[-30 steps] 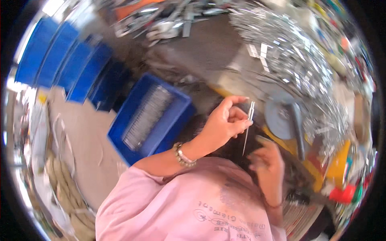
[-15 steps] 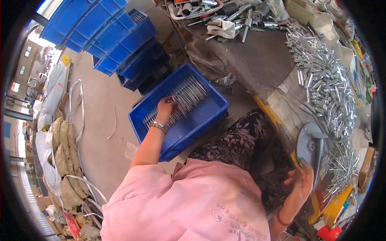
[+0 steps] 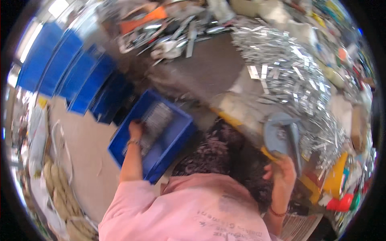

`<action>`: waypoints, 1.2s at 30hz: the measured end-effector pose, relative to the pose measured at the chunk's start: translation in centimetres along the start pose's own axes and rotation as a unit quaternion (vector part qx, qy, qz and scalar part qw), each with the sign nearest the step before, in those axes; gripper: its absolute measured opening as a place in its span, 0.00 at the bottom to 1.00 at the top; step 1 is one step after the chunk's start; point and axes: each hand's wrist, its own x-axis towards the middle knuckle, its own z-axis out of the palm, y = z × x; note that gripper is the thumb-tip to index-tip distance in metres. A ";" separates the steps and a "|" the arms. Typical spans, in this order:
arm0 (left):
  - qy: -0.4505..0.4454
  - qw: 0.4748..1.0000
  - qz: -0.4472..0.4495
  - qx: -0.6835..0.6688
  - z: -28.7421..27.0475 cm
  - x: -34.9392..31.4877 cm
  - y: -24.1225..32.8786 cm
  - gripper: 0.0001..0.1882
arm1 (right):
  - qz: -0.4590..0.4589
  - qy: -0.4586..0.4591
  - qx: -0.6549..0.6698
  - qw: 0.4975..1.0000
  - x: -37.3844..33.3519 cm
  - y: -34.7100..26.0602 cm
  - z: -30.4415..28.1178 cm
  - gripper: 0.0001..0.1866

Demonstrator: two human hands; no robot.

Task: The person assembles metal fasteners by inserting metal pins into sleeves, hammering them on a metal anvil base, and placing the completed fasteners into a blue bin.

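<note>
My left hand [image 3: 136, 130] is inside a blue plastic crate [image 3: 177, 138], over a row of thin silvery metal rods [image 3: 157, 118]. Its fingers curl down at the rods; blur hides exactly what is between them. A beaded bracelet circles that wrist. On the right, my right hand [image 3: 283, 170] hovers with parted, loosely bent fingers and holds nothing that I can see. It is close beside a grey round-based device with an upright arm [image 3: 280, 130] at the worktable's edge.
Blue crates [image 3: 72, 68] are stacked at the far left. Loose metal pieces [image 3: 281, 68] cover much of the worktable [image 3: 217, 64], with hand tools [image 3: 173, 40] at its far end. Tan sacks [image 3: 56, 180] line the left side. A yellow edge strip [image 3: 231, 120] borders the table.
The view has swung rightward and blurred, so the crate and table appear farther left. My left hand stays at the rods, and my right hand stays beside the grey device.
</note>
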 end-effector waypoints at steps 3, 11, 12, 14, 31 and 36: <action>0.196 0.979 0.064 0.010 -1.2 0.1 -1.6 0.19 | 0.026 -0.045 0.042 0.998 0.8 0.6 0.0 0.13; 0.028 0.866 0.355 -0.352 -7.1 -11.8 37.0 0.06 | 0.037 -0.040 0.053 0.997 -0.1 -0.6 0.1 0.15; 0.007 0.860 0.364 -0.358 -7.3 -13.5 40.0 0.06 | 0.035 -0.066 0.033 0.997 -0.1 -0.6 0.2 0.15; -0.068 0.797 0.564 -0.203 -7.0 -16.7 45.0 0.09 | -0.070 -0.071 -0.008 0.995 -0.1 0.7 0.5 0.13; -0.182 0.754 0.616 -0.137 -0.8 -18.4 50.0 0.12 | -0.261 0.086 -0.636 0.721 13.7 0.0 -9.9 0.06; -0.358 0.793 0.346 -0.350 -2.2 -20.2 49.0 0.19 | -0.295 0.076 -0.648 0.698 14.0 -0.2 -11.8 0.07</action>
